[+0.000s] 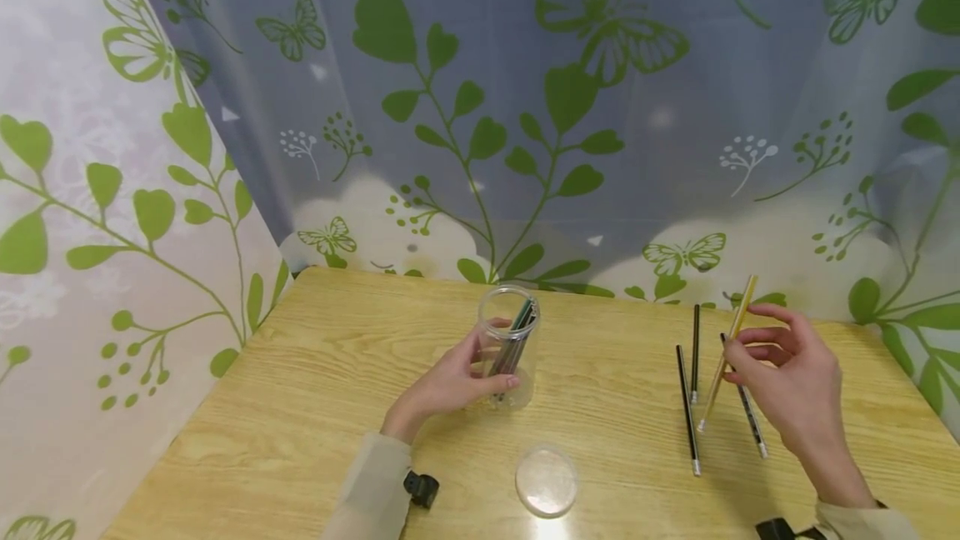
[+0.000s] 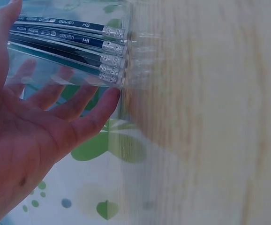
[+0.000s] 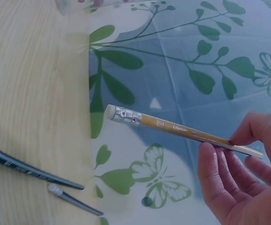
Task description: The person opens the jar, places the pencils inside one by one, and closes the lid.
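Observation:
A clear plastic jar [image 1: 517, 386] stands upright on the table with several dark pencils [image 2: 70, 40] leaning inside, eraser ends down. My left hand [image 1: 461, 373] is curled round the jar's left side, thumb across its front. In my right hand [image 1: 795, 373] a yellow pencil [image 3: 173, 129] is pinched between thumb and fingers, its white eraser end pointing down in the head view. Under and beside that hand lie three dark pencils, one at the left [image 1: 687, 411], one farther back [image 1: 696, 352] and one partly hidden by the fingers [image 1: 752, 423].
A round clear lid [image 1: 547, 482] lies flat on the wood-grain table [image 1: 300, 407], in front of the jar. Behind the table hangs a curtain [image 1: 480, 107] printed with leaves and butterflies, and another patterned cloth [image 1: 75, 298] covers the left side.

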